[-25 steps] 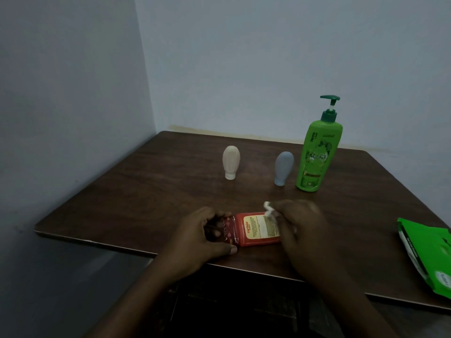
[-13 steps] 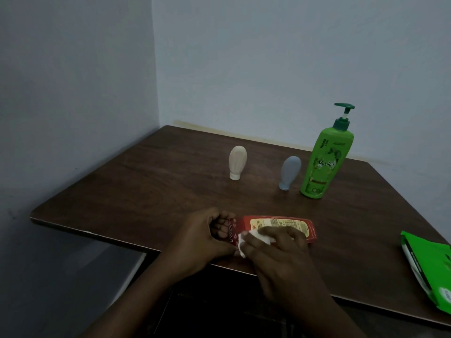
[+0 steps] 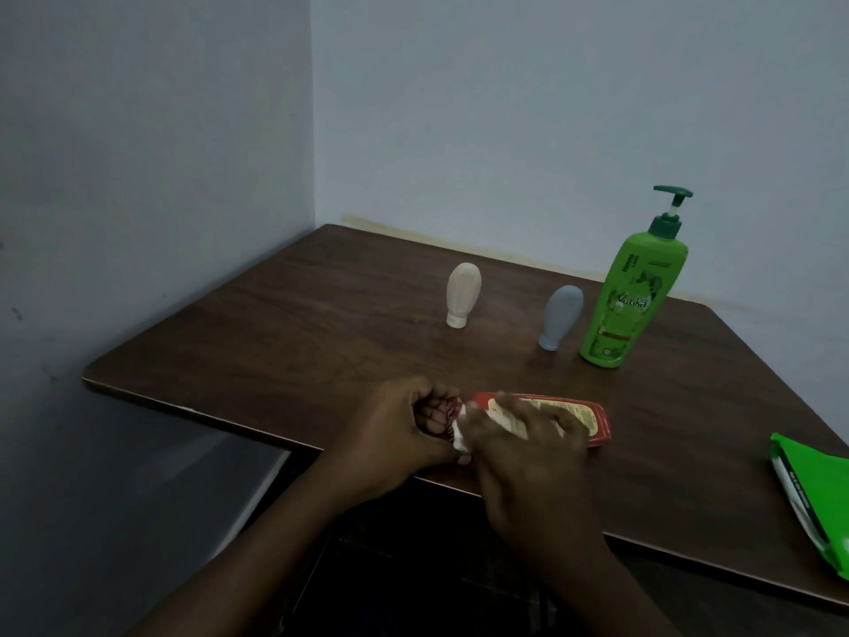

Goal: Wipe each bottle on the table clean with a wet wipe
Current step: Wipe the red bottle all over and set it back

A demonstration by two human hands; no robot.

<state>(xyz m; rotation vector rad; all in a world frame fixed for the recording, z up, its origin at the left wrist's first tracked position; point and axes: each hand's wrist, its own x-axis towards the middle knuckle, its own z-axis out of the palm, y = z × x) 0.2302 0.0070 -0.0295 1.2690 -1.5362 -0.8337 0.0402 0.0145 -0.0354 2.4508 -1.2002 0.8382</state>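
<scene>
View: head.
Bottle: red bottle (image 3: 592, 418) lies flat at the table's (image 3: 275, 351) near edge; probably light, slick and apt to roll.
Hold: the cap end, where the left hand (image 3: 395, 429) curls round it.
Right hand (image 3: 519, 439): fingers curved over the label, bunching the wipe (image 3: 459, 436).
Change: a second ago the wipe was mid-bottle, now it is by the cap.

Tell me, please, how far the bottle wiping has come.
Done: nothing visibly finished. In hand: the left hand grips the lying red bottle while the right hand holds a white wipe against it. Left: the cream bottle, grey bottle and green pump bottle stand untouched.
</scene>
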